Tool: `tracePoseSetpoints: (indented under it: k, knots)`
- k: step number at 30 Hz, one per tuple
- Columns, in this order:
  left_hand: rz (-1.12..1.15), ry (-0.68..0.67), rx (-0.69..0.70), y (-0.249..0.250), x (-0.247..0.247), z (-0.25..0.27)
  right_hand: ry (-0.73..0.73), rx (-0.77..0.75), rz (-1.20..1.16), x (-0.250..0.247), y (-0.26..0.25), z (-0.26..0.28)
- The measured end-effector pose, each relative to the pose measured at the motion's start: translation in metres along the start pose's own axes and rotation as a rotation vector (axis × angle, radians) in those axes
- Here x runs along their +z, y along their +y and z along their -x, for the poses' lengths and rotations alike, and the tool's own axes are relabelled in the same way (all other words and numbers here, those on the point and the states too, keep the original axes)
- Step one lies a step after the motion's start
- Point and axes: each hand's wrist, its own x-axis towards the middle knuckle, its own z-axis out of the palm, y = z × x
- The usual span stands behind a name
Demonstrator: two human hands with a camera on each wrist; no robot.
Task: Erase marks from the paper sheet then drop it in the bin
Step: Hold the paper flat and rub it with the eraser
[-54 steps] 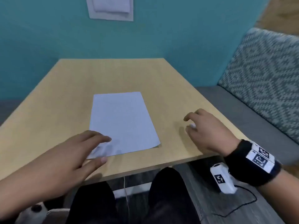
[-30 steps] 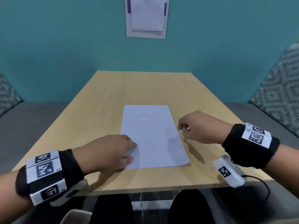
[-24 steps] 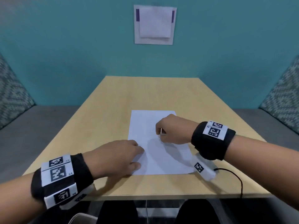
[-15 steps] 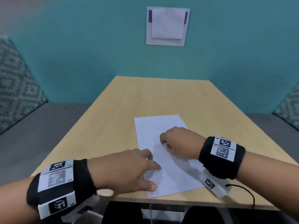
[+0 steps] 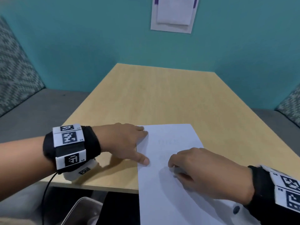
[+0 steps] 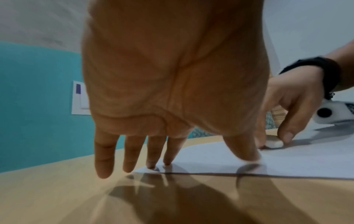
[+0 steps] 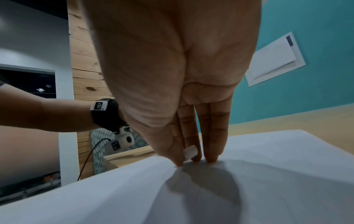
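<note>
A white paper sheet point(image 5: 172, 192) lies on the wooden table point(image 5: 162, 95), its near part hanging over the front edge. Faint pencil marks point(image 5: 169, 141) show near its far end. My left hand point(image 5: 139, 146) lies flat with straight fingers, pressing the sheet's left edge point(image 6: 210, 168) near the far corner. My right hand point(image 5: 173, 166) pinches a small white eraser point(image 6: 275, 143) between thumb and fingers and presses it onto the middle of the sheet point(image 7: 268, 151). The eraser point(image 7: 190, 152) peeks out between the fingertips; the head view hides it.
A grey open container point(image 5: 81, 210) sits below the table's front edge at lower left. Grey benches with patterned cushions point(image 5: 14, 75) flank the table. A white holder point(image 5: 173, 13) hangs on the teal wall.
The sheet has slid toward me and now overhangs the front edge. My left hand shifted up to the sheet's far left edge. My right hand stays on the sheet with the eraser.
</note>
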Motion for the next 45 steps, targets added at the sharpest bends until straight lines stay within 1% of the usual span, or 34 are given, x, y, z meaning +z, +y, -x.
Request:
tracePoseSetpoints:
  k: [2, 7, 11, 12, 15, 19, 23, 27, 29, 31, 33, 38, 42, 45]
  knots:
    - [-0.043, -0.009, 0.0, 0.002, 0.001, -0.005, -0.007, 0.028, -0.043, -0.004, 0.005, -0.005]
    - [-0.059, -0.002, -0.012, 0.005, 0.003, -0.009, 0.109, 0.104, -0.107, -0.021, 0.029, -0.038]
    - [-0.086, 0.055, 0.004, 0.006, 0.008, -0.008, 0.139, 0.095, -0.167, -0.02, 0.024, -0.068]
    - [-0.095, 0.049, 0.001, 0.005, 0.01, -0.009, 0.138, 0.092, -0.176, -0.019, 0.022, -0.074]
    - [-0.103, -0.028, -0.044, 0.004, 0.012, -0.006, 0.138, 0.087, -0.167, -0.02, 0.018, -0.087]
    - [-0.086, -0.053, -0.111, 0.008, 0.008, -0.001, 0.146, 0.089, -0.165, -0.019, 0.021, -0.101]
    - [-0.098, -0.057, -0.132, 0.007, 0.009, 0.0, 0.156, 0.15, -0.154, -0.015, 0.02, -0.104]
    - [-0.068, -0.049, -0.143, 0.007, 0.009, 0.0, 0.14, 0.113, -0.198, -0.011, 0.01, -0.105]
    - [-0.049, -0.055, -0.143, 0.008, 0.009, 0.0, 0.124, 0.116, -0.165, -0.013, 0.012, -0.106]
    - [-0.033, -0.065, -0.143, 0.008, 0.009, 0.0, 0.122, 0.166, -0.128, -0.016, 0.019, -0.106]
    - [-0.027, -0.072, -0.146, 0.008, 0.008, 0.0, 0.148, 0.2, -0.146, -0.018, 0.024, -0.107]
    - [-0.045, -0.093, -0.145, 0.011, 0.007, 0.002, 0.122, 0.116, -0.143, -0.008, 0.007, -0.105]
    - [-0.081, -0.122, -0.169, 0.013, 0.003, 0.002, 0.118, 0.191, -0.112, -0.017, 0.021, -0.105]
    - [-0.102, -0.131, -0.174, 0.014, 0.003, 0.001, 0.129, 0.154, -0.121, -0.014, 0.014, -0.104]
